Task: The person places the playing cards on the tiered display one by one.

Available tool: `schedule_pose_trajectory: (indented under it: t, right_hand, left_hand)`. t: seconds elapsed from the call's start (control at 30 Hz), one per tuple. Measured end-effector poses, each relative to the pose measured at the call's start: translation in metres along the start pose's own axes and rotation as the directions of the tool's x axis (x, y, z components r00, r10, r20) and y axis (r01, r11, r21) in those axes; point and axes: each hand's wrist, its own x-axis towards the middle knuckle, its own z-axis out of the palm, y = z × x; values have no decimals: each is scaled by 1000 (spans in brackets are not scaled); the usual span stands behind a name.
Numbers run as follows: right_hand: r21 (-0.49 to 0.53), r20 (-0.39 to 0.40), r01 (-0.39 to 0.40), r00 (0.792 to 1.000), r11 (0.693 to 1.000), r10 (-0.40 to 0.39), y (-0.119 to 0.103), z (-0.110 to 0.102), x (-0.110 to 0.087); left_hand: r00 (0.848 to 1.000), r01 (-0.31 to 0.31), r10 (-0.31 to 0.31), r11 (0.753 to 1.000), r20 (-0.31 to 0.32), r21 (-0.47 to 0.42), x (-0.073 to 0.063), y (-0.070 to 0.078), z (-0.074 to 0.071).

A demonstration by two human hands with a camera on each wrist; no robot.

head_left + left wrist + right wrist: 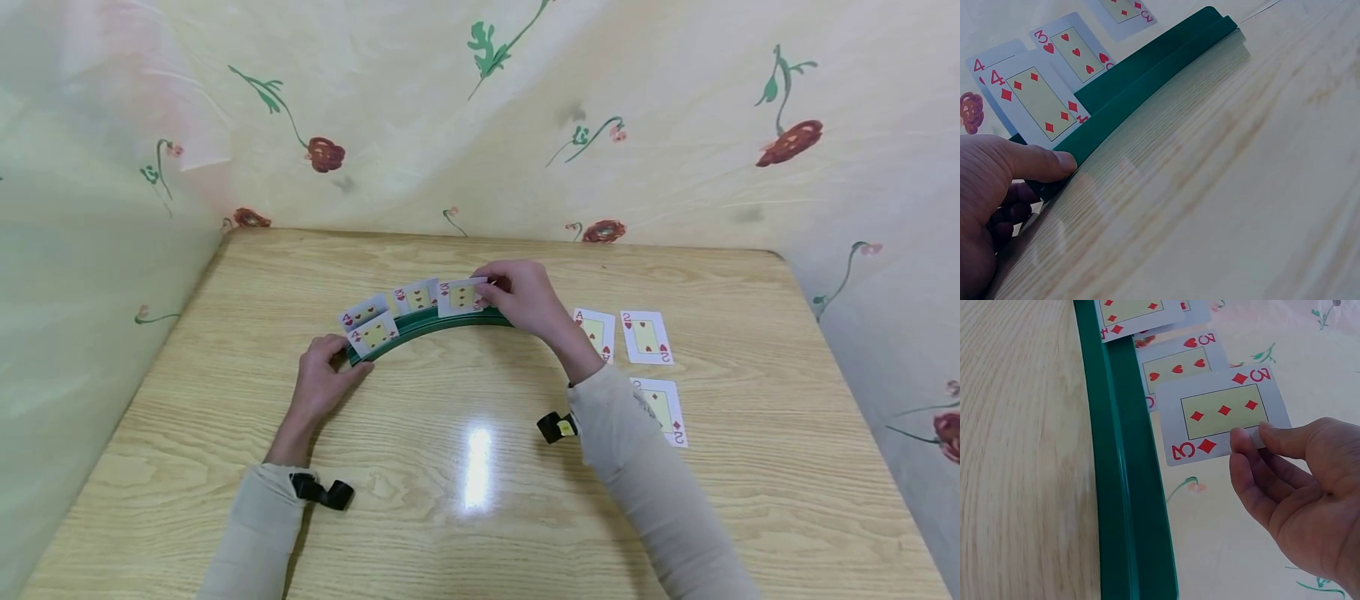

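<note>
A curved green card holder (420, 326) lies toward the back of the table, with two stepped slots. My left hand (322, 379) grips its left end, thumb on the front edge in the left wrist view. Standing there are the four of diamonds (1038, 103) in front and the four of hearts (365, 313) behind it. Further along, the three of hearts (1072, 53) stands in the rear slot. My right hand (1310, 487) pinches the three of diamonds (1222, 412) by one edge between thumb and fingers, over the holder and partly overlapping the three of hearts.
Right of the holder, an ace of hearts (595, 332) and a two of hearts (647, 337) lie face up. A two of diamonds (666, 412) lies nearer, partly behind the right sleeve (637, 467). Flowered cloth (420, 125) hangs behind the wooden table (420, 500).
</note>
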Motion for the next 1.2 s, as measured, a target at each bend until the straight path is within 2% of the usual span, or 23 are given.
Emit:
schedule_pose_trajectory:
  t: [0.47, 0.77, 1.2]
  right_hand:
    - [49, 53, 11, 998, 999, -14, -4, 24, 8]
    - [44, 57, 37, 998, 998, -39, -3, 35, 10]
    - [59, 60, 35, 997, 998, -38, 1, 50, 14]
  left_hand:
    - [1000, 3, -3, 1000, 4, -2, 0, -1, 0]
    - [1000, -2, 2, 1000, 1, -14, 0, 0, 0]
    - [1000, 0, 0, 1000, 1, -12, 0, -1, 0]
